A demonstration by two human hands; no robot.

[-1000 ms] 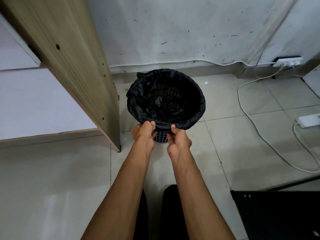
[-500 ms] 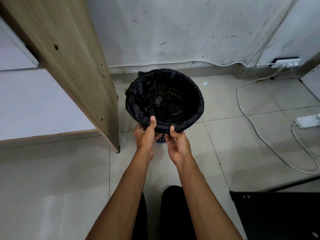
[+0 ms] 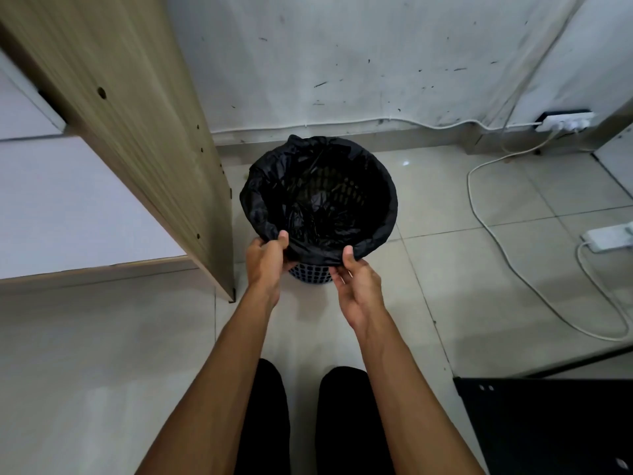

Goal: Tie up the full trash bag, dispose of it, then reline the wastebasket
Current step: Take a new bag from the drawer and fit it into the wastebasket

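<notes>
Relining nearly done: black bag [image 3: 318,197] sits in the wastebasket [image 3: 310,270] by the wall, left hand [image 3: 265,260] and right hand [image 3: 358,282] pinching its cuff over the near rim; far rim apparently covered.

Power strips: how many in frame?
2. One power strip sits against the wall at upper right; the other power strip lies on the floor at the right edge, partly cut off. More may sit out of frame.

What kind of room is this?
Probably a home office or bedroom corner, though it's hard to be sure. A small wastebasket with a black bag stands on tiled floor, beside a wooden desk panel, with a power strip and cables.
</notes>
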